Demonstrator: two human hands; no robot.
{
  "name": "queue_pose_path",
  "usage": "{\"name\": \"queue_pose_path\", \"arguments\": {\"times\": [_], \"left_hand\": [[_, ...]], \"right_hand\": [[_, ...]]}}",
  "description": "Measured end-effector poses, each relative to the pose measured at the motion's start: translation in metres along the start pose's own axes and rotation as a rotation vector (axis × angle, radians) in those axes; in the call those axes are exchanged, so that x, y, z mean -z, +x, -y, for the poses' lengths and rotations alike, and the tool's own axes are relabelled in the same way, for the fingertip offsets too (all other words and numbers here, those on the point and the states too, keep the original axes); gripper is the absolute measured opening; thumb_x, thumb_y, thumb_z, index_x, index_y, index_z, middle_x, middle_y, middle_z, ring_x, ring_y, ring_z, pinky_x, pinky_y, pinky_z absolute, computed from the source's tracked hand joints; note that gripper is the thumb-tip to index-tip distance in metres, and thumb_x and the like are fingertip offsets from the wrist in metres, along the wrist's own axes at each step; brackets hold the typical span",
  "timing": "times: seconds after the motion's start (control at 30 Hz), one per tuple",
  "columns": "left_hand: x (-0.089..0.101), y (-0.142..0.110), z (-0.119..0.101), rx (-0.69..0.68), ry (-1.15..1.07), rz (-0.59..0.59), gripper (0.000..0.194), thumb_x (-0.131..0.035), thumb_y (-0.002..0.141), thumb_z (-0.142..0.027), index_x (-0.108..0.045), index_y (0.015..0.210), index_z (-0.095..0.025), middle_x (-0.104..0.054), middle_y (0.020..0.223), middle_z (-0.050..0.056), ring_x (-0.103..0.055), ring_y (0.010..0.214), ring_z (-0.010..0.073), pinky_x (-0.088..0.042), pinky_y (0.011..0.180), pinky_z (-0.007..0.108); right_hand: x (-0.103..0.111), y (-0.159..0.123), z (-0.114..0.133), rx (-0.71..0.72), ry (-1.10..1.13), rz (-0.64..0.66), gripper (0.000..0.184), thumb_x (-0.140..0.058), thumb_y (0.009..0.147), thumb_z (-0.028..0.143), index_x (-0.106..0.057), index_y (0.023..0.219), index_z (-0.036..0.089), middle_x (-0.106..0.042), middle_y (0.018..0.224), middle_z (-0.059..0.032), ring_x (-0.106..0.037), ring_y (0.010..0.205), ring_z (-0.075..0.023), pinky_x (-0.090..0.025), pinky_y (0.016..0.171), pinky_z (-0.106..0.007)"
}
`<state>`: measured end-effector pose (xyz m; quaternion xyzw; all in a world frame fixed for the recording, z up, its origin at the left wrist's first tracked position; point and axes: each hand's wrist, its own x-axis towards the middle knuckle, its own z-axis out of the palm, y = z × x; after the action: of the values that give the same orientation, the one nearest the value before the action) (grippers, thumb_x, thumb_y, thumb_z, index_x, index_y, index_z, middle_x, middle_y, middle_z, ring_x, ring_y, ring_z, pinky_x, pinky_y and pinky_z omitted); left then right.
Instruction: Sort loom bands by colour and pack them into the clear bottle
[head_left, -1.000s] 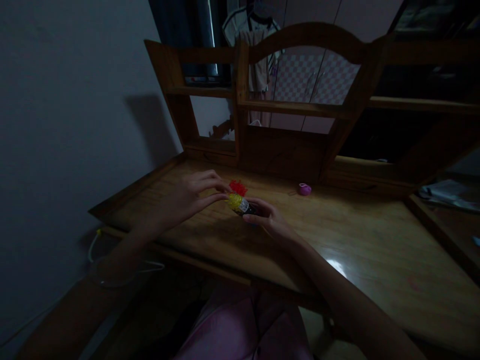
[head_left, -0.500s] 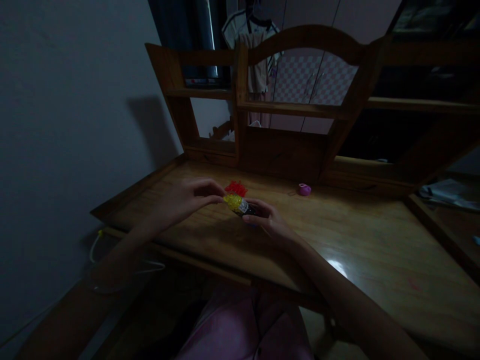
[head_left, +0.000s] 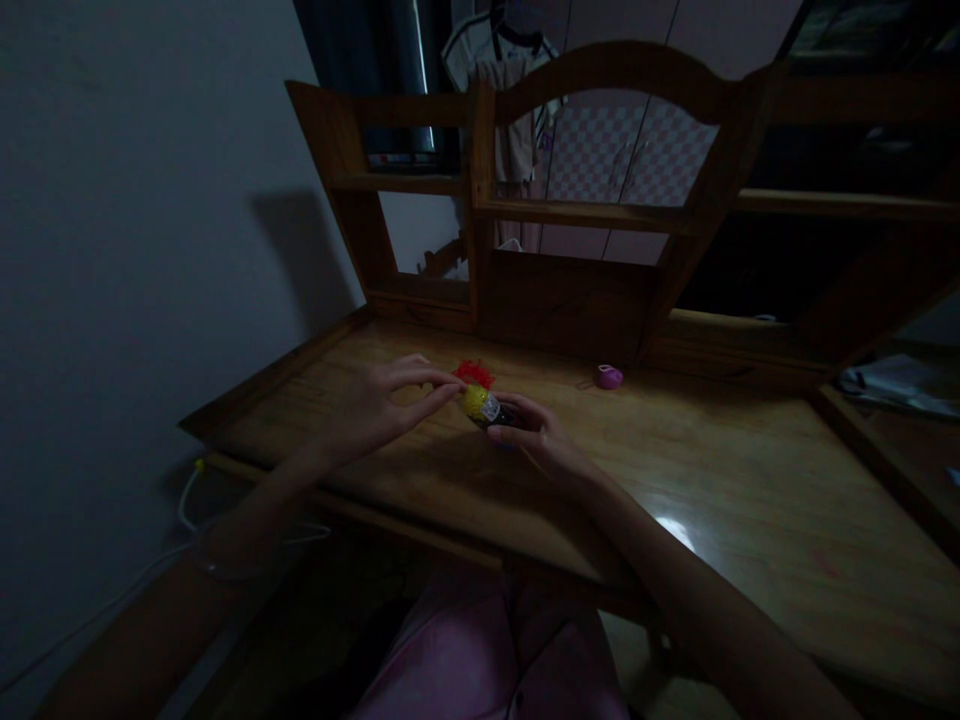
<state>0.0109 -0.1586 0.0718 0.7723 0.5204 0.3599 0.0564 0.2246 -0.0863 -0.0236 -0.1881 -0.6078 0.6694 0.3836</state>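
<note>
My right hand [head_left: 536, 430] is wrapped round a small black bottle-shaped object [head_left: 487, 409] with a pale patterned band and a knobbly yellow end. The yellow end points to the left, toward my other hand. My left hand [head_left: 409, 395] has thumb and forefinger pinched together right at the yellow end; whatever is between the fingertips is too small to make out. Just behind the yellow end lies a loose red stringy heap [head_left: 474, 374] on the wooden desk [head_left: 420, 480]. A bit of blue shows under my right hand, mostly hidden.
A small purple object with a pale loop [head_left: 609, 377] sits farther back on the right. A wooden shelf unit [head_left: 570, 212] rises along the desk's back edge. At the left, a white cable [head_left: 185, 500] hangs by the desk's front edge.
My left hand has shifted slightly right, its fingertips now closer over the yellow end. My right hand keeps its hold on the object, almost in the same place.
</note>
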Motion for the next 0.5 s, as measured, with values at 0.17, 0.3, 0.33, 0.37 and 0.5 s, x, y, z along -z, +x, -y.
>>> {"name": "queue_pose_path", "arguments": {"times": [0.17, 0.3, 0.33, 0.37, 0.5], "left_hand": [[0.002, 0.000, -0.011, 0.042, -0.092, 0.057, 0.029, -0.054, 0.094, -0.039, -0.065, 0.116, -0.025, -0.069, 0.114, 0.001, -0.065, 0.101, 0.0171, -0.049, 0.092, 0.027], [0.004, -0.002, -0.013, -0.004, -0.013, 0.112, 0.026, -0.050, 0.095, -0.038, -0.066, 0.113, -0.026, -0.069, 0.114, 0.000, -0.063, 0.105, 0.0188, -0.046, 0.096, 0.030], [0.004, -0.002, -0.012, -0.015, 0.005, 0.117, 0.027, -0.048, 0.096, -0.037, -0.066, 0.112, -0.026, -0.069, 0.114, 0.000, -0.062, 0.105, 0.0188, -0.045, 0.096, 0.031], [0.004, -0.002, -0.011, -0.020, 0.015, 0.116, 0.027, -0.046, 0.097, -0.036, -0.065, 0.113, -0.026, -0.068, 0.115, 0.001, -0.062, 0.105, 0.0188, -0.045, 0.096, 0.031], [0.000, -0.003, -0.005, -0.007, 0.035, 0.078, 0.026, -0.046, 0.098, -0.036, -0.064, 0.111, -0.024, -0.068, 0.110, 0.002, -0.062, 0.102, 0.0189, -0.045, 0.093, 0.031]], "right_hand": [[0.001, 0.001, -0.002, 0.002, 0.010, -0.034, 0.052, -0.080, 0.070, 0.030, -0.065, 0.120, 0.027, -0.065, 0.126, -0.0032, -0.057, 0.120, -0.0252, -0.040, 0.107, -0.043], [0.000, 0.000, 0.000, 0.004, -0.001, -0.037, 0.051, -0.079, 0.071, 0.030, -0.064, 0.120, 0.027, -0.065, 0.126, -0.0034, -0.057, 0.119, -0.0242, -0.040, 0.107, -0.043], [0.000, 0.000, 0.001, 0.004, -0.002, -0.035, 0.050, -0.078, 0.072, 0.029, -0.064, 0.120, 0.027, -0.065, 0.126, -0.0035, -0.057, 0.119, -0.0240, -0.040, 0.107, -0.043], [0.000, 0.000, 0.001, 0.004, 0.000, -0.034, 0.050, -0.078, 0.072, 0.029, -0.065, 0.120, 0.027, -0.065, 0.126, -0.0035, -0.057, 0.120, -0.0239, -0.039, 0.107, -0.043], [0.000, 0.000, 0.001, 0.024, 0.012, -0.028, 0.049, -0.078, 0.073, 0.027, -0.065, 0.120, 0.027, -0.064, 0.126, -0.0036, -0.057, 0.120, -0.0240, -0.039, 0.107, -0.043]]}}
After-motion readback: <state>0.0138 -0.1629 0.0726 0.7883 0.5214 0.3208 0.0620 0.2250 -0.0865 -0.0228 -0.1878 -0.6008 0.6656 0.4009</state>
